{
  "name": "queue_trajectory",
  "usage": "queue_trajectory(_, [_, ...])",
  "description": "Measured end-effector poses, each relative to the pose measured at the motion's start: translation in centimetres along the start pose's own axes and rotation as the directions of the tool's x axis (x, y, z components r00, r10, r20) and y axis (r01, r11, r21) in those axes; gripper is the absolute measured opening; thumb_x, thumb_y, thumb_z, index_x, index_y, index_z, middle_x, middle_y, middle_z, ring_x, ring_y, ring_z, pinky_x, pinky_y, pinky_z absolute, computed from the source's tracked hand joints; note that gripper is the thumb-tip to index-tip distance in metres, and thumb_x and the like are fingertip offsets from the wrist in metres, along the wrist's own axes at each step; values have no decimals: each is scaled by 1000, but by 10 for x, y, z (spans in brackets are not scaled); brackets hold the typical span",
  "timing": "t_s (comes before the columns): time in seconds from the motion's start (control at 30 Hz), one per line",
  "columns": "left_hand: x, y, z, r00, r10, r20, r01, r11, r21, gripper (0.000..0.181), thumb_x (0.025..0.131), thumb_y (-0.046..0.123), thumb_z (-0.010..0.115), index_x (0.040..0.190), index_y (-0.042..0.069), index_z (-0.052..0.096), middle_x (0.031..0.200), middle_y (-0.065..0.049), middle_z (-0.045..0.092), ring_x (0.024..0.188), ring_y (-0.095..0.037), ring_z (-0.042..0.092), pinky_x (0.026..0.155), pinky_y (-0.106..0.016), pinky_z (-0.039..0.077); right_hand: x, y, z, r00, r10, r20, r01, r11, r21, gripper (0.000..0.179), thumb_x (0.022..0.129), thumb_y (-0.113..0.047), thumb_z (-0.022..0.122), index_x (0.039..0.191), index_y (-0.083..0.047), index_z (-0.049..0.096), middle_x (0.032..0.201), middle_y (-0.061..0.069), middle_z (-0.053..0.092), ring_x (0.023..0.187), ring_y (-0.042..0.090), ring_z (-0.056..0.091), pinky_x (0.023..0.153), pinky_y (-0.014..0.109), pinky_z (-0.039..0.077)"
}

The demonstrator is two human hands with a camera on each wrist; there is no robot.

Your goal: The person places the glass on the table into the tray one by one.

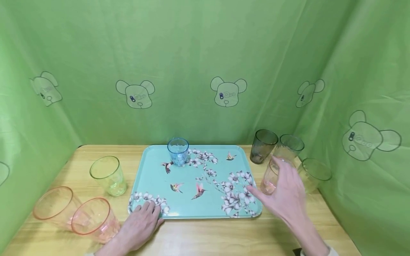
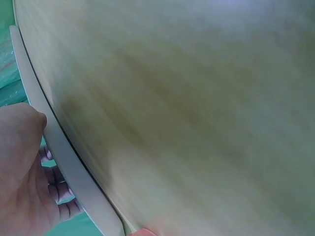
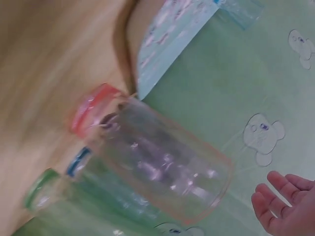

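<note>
My left hand (image 1: 142,222) rests on the front left corner of a blue-green tray (image 1: 185,199) printed with flowers and birds. In the left wrist view its thumb touches the tray's outer rim (image 2: 64,152), with the fingers over the top. My right hand (image 1: 288,192) is spread beside a pink glass (image 1: 269,181), just right of the tray. The right wrist view shows a gap between that hand's fingers (image 3: 278,187) and the glass. A blue glass (image 1: 178,153) stands upright on the tray's back part.
Behind the pink glass stand a dark grey glass (image 1: 263,147) and a paler glass (image 1: 288,147), with a green glass (image 1: 315,174) at far right. Left of the tray are a yellow-green glass (image 1: 110,177) and two pink glasses (image 1: 96,220). Green curtains (image 1: 182,53) enclose the table.
</note>
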State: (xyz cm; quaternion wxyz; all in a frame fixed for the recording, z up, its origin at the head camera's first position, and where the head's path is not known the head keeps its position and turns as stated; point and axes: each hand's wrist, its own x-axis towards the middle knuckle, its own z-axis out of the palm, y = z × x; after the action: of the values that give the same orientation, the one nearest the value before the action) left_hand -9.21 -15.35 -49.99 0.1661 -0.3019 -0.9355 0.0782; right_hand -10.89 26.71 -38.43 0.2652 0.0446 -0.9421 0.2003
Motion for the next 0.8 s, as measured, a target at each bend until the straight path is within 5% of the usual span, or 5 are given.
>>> queue_trajectory(0.43, [1, 0, -1, 1000, -10, 25, 10, 1000, -8, 31, 102, 45, 62, 96, 16, 53, 82, 3, 42, 75, -12, 37, 63, -26, 32, -23, 27, -4, 979, 200, -36, -202, 973, -113, 119, 71, -69, 84, 154, 5, 40, 140, 36, 55, 119, 53, 54, 91, 70, 45])
queue_trajectory(0.67, [0, -1, 0, 1000, -4, 5, 4, 1000, -3, 31, 101, 46, 62, 96, 16, 53, 83, 3, 42, 75, -12, 36, 63, -26, 31, -28, 40, -8, 936, 350, -28, -348, 915, -204, 119, 74, -80, 76, 150, 6, 44, 126, 36, 59, 108, 52, 56, 72, 59, 46])
queue_trajectory(0.8, [0, 0, 0, 1000, 1, -10, -1, 1000, 10, 32, 101, 46, 63, 95, 16, 53, 83, 3, 42, 74, -12, 36, 62, -26, 31, -31, 47, -7, 929, 369, -4, -360, 905, -226, 120, 76, -82, 73, 150, 8, 43, 122, 37, 59, 101, 52, 59, 64, 52, 44])
